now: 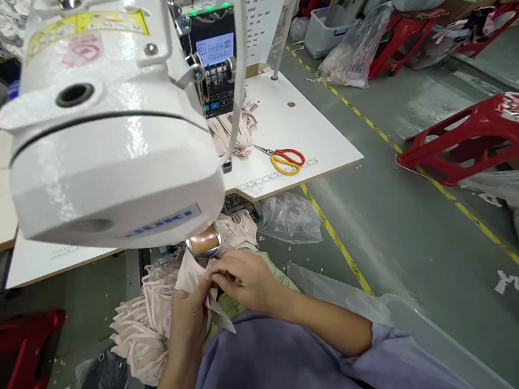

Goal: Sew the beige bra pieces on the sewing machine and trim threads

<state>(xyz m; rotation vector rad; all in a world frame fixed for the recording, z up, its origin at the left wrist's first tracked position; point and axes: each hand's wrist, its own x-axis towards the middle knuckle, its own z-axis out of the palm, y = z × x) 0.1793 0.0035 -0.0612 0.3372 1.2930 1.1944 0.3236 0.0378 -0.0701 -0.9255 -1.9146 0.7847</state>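
A pale pink piece of fabric (189, 274) is held between my two hands, just below the head of the white sewing machine (118, 165). My left hand (191, 312) grips it from below, thumb pressed on the cloth. My right hand (246, 277) pinches its edge with thumb and forefinger, close to the left thumb. One end of the fabric hangs down past my fingers. A round metal-rimmed part (205, 241) of the machine sits right above the cloth. Beside my left hand hangs a bunch of pale pink lace garments (145, 323).
Red-and-yellow-handled scissors (286, 161) and a bundle of beige strips (235, 134) lie on the white table (322, 133). A control screen (214, 50) glows behind the machine head. Red stools (479, 137) and plastic bags (291, 217) stand or lie on the floor.
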